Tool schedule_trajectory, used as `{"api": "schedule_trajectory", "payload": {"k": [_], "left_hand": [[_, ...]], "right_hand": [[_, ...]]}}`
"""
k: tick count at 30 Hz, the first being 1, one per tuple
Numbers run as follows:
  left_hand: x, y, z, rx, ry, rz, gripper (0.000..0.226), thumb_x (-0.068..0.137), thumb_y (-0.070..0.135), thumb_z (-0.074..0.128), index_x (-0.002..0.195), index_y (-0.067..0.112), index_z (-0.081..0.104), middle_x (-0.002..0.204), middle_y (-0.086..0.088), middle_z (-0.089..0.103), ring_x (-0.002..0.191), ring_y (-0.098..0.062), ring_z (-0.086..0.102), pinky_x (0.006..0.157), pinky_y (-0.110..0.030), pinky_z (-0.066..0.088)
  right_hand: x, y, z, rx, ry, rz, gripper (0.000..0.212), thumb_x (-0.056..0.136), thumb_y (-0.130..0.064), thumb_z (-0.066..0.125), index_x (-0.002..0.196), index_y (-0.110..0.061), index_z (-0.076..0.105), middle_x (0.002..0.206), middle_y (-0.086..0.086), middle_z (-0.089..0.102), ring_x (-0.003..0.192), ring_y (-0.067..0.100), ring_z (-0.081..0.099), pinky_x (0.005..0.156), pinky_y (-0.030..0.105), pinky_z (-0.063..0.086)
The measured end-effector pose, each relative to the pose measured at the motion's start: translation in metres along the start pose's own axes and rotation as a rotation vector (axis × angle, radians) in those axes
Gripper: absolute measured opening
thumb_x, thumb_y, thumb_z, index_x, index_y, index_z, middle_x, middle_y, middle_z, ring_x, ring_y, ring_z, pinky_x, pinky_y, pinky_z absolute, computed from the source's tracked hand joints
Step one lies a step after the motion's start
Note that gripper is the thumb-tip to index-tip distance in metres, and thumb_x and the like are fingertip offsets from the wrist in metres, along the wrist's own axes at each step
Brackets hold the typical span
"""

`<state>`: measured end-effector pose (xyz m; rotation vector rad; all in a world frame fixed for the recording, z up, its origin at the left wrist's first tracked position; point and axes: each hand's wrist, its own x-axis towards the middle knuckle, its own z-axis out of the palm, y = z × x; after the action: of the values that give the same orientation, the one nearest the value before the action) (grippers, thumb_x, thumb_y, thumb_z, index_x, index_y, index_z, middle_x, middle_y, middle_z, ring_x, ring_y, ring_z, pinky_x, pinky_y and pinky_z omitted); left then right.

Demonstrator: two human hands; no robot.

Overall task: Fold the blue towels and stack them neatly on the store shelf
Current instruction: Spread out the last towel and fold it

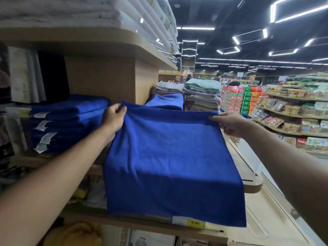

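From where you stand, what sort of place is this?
Most likely a supermarket: a wooden shelf holds a stack of folded blue towels, a yellow price label sits on a shelf edge, and racks of packaged food line the right.

Wooden shelving [99, 77] left; grocery shelves [292, 110] right; strip lights [197, 28] overhead.

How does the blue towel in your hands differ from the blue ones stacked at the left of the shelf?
The held towel hangs spread out, pinched at its top corners by the left hand and right hand; the stacked towels lie folded flat on the shelf. The held towel shows one broad face; the stacked towels show only folded edges with white tags. Both are the same deep blue.
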<state>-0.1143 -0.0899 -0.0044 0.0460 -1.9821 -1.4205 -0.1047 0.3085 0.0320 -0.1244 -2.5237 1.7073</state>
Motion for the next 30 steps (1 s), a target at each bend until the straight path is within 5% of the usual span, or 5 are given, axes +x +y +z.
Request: {"api": "schedule_trajectory", "payload": {"k": [9,12,22,26,30], "left_hand": [[0.042,0.034,0.024,-0.133,-0.055,-0.085,0.013,0.1,0.024,0.059,0.102,0.017,0.069,0.086,0.004,0.065,0.078,-0.01,0.057,0.059,-0.017,0.045],[0.035,0.021,0.027,-0.164,-0.132,-0.161,0.01,0.101,0.019,0.058,0.101,0.014,0.066,0.095,-0.006,0.064,0.088,-0.019,0.058,0.072,-0.026,0.046],[-0.011,0.053,-0.039,-0.414,-0.265,-0.136,0.014,0.096,0.019,0.059,0.084,0.026,0.061,0.072,0.014,0.067,0.064,-0.002,0.062,0.072,-0.025,0.05],[-0.057,0.056,-0.093,-0.369,-0.454,0.034,0.023,0.084,0.015,0.054,0.075,0.026,0.072,0.081,0.001,0.069,0.077,-0.01,0.064,0.079,-0.024,0.05],[-0.106,0.04,-0.128,-0.149,-0.754,0.172,0.022,0.074,0.02,0.056,0.079,0.006,0.073,0.093,-0.015,0.076,0.09,-0.025,0.071,0.082,-0.025,0.055]], "right_hand": [[0.029,-0.026,0.008,-0.01,0.245,-0.234,0.008,0.094,-0.015,0.07,0.1,-0.01,0.072,0.071,0.004,0.06,0.055,0.013,0.051,0.033,0.013,0.033],[0.031,-0.009,0.012,-0.068,0.225,-0.179,0.011,0.095,-0.018,0.068,0.102,-0.009,0.071,0.075,0.007,0.06,0.058,0.015,0.052,0.039,0.016,0.033],[-0.054,-0.02,-0.028,-0.01,0.059,-0.328,0.008,0.096,-0.018,0.065,0.098,-0.014,0.072,0.084,0.002,0.057,0.073,0.013,0.048,0.062,0.026,0.037],[-0.121,-0.009,-0.045,-0.167,-0.112,-0.481,0.017,0.094,-0.008,0.067,0.089,-0.021,0.076,0.077,0.005,0.066,0.068,0.013,0.053,0.06,0.026,0.041],[-0.18,0.015,-0.042,-0.605,-0.415,-0.481,0.019,0.079,-0.045,0.08,0.092,-0.031,0.078,0.087,0.007,0.068,0.071,0.019,0.056,0.066,0.027,0.042]]}}
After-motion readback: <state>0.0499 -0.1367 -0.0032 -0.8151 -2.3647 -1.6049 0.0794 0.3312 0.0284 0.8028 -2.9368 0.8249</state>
